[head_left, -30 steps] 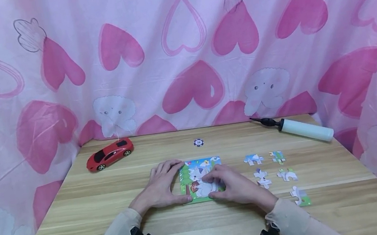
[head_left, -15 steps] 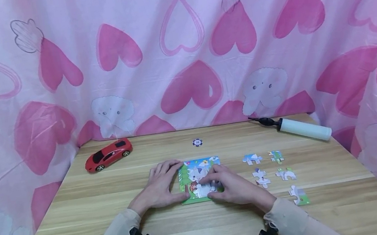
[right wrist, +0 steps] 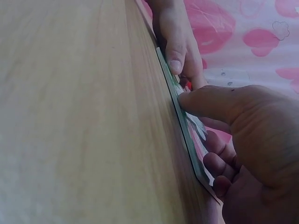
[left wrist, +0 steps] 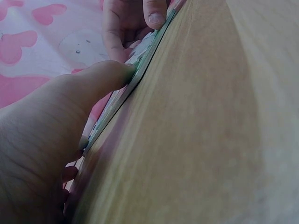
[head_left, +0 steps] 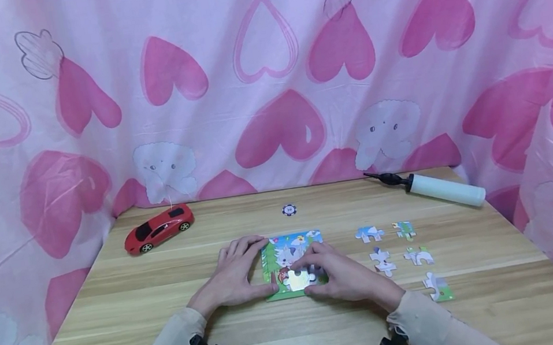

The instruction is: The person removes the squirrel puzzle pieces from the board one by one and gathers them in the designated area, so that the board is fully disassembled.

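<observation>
A colourful puzzle board with a white animal picture lies in the middle of the wooden table. My left hand rests flat at the board's left edge, its thumb pressing against the near edge. My right hand is over the board's right half and pinches a pale puzzle piece, tilted up from the board. In the right wrist view the thumb presses on the board's edge.
Several loose puzzle pieces lie in rows to the right of the board. A red toy car stands at the back left, a blue chip at the back middle, a white hand pump at the back right. A pink heart curtain surrounds the table.
The right hand's fingers have lifted one piece at the board's lower middle, so its pale face now shows. The left hand has stayed put.
</observation>
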